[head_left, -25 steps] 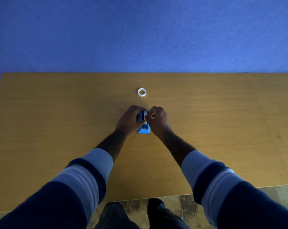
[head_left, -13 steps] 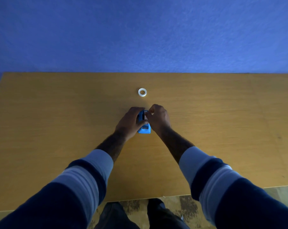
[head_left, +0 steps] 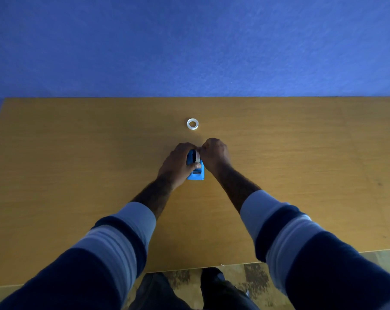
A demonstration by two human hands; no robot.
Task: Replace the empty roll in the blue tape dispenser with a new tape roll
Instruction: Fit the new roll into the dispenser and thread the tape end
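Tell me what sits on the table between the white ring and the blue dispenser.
Nothing: in the head view, only bare table separates the white ring from the blue dispenser; both hands close around the dispenser.

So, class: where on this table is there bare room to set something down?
The table is bare left of the left hand and right of the right hand. Crowded: the centre, where both hands hold the blue dispenser, with the small ring beyond.

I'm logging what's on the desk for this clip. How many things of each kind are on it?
Tape dispenser, blue: 1
Tape roll seated in the dispenser: 1
Loose white ring: 1
Total: 3
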